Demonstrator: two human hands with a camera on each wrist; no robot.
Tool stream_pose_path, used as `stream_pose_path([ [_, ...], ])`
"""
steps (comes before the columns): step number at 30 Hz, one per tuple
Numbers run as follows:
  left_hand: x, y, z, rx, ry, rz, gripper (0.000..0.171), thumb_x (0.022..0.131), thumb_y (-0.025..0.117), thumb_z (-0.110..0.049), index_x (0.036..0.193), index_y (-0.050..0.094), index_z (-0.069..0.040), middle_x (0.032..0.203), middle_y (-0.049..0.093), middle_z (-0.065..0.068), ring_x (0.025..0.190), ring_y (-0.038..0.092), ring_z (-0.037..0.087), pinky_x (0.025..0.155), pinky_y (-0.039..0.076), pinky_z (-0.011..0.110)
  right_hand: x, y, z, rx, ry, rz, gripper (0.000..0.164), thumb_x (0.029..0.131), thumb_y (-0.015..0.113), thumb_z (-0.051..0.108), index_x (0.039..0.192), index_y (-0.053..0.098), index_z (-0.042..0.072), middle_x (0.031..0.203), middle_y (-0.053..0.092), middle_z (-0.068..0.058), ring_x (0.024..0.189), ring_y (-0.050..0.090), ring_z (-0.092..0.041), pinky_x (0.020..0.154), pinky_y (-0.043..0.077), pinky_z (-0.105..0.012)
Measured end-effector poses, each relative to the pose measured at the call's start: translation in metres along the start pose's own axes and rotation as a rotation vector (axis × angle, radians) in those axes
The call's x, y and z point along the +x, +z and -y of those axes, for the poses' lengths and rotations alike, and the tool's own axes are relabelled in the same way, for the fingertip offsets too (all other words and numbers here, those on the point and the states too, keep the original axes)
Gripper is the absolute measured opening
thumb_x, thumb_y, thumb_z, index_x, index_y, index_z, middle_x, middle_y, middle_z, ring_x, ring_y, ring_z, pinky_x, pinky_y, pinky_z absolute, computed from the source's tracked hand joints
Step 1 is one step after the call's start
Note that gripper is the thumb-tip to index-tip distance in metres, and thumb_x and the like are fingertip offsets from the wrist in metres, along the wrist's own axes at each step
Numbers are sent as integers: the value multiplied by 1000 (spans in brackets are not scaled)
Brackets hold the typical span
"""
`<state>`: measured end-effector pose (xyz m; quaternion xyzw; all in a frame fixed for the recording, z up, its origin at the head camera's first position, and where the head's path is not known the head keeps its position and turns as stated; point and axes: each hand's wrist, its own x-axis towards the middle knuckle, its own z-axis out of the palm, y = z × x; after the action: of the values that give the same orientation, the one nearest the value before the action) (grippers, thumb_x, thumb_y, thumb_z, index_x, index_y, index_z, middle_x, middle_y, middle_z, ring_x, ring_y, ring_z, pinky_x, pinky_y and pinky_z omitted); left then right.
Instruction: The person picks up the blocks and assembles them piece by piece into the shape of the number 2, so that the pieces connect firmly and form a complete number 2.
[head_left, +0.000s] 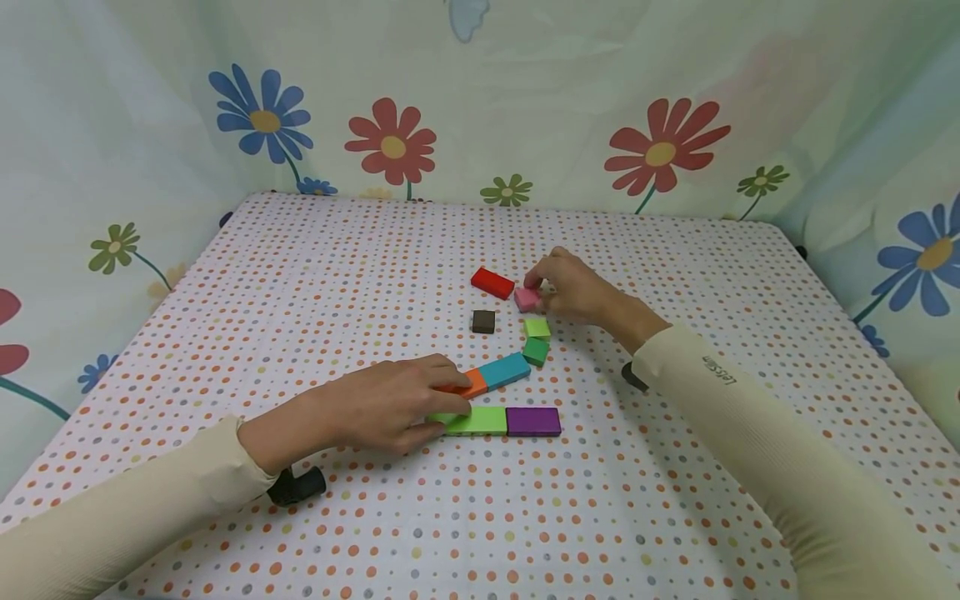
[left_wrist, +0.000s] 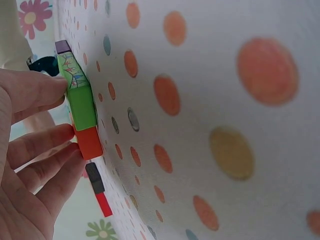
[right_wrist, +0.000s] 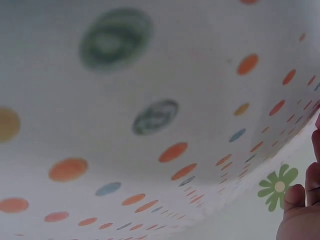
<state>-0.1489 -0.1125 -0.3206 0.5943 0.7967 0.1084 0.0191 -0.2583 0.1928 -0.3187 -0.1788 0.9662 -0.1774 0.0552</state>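
Note:
My right hand (head_left: pixel 573 287) pinches a small pink block (head_left: pixel 527 299) between thumb and fingers at the far side of the group. In the right wrist view its fingers (right_wrist: pixel 314 182) show only at the right edge. Near the front, my left hand (head_left: pixel 393 400) lies palm down, its fairly straight fingers touching a light green block (head_left: pixel 486 421) and an orange block (head_left: pixel 475 383). The left wrist view shows the thumb (left_wrist: pixel 42 90) at the printed light green block (left_wrist: pixel 82 107) and other fingertips against the orange block (left_wrist: pixel 89 142).
A purple block (head_left: pixel 533 422) abuts the light green one; a blue block (head_left: pixel 506 372) abuts the orange. Beyond them are a green block (head_left: pixel 536 352), a small lime block (head_left: pixel 536 328), a dark brown block (head_left: pixel 483 322) and a red block (head_left: pixel 492 283). The dotted cloth (head_left: pixel 645 500) covers the table.

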Motion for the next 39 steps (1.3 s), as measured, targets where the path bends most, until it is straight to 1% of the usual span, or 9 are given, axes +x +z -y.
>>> stream_pose_path([
  [14, 0, -1, -1, 5, 5, 4, 24, 95, 66, -18, 119, 70, -20, 134, 63, 4, 127, 54, 19, 106, 47, 36, -3, -2, 3, 0, -34, 26, 33, 84, 76, -4, 116, 73, 4, 115, 66, -9, 113, 46, -26, 96, 47, -43],
  [17, -1, -1, -1, 5, 9, -3, 24, 95, 67, -18, 119, 70, -19, 134, 63, 5, 126, 54, 20, 105, 48, 36, -3, -2, 3, -11, -37, 32, 33, 85, 77, -4, 116, 73, 4, 115, 66, -8, 114, 46, -26, 97, 47, -43],
  [23, -1, -2, -2, 6, -3, 6, 25, 95, 67, -19, 120, 70, -20, 135, 62, 5, 127, 54, 20, 105, 48, 36, -4, -3, 3, -31, -46, 41, 33, 85, 77, -4, 116, 73, 5, 117, 67, -8, 115, 46, -26, 98, 48, -43],
  [35, 1, -1, -1, -3, -1, 4, 25, 95, 67, -19, 119, 70, -20, 134, 63, 5, 126, 55, 20, 105, 48, 36, -4, -3, 2, -14, -106, 46, 30, 85, 76, -5, 113, 76, 5, 114, 72, -8, 111, 47, -26, 92, 48, -41],
  [39, 1, -1, -1, 0, 1, 5, 25, 95, 67, -19, 120, 70, -19, 134, 63, 5, 126, 55, 20, 105, 48, 36, -4, -3, 2, -14, -101, 51, 31, 85, 75, -5, 114, 75, 5, 116, 71, -8, 112, 48, -26, 93, 49, -41],
])
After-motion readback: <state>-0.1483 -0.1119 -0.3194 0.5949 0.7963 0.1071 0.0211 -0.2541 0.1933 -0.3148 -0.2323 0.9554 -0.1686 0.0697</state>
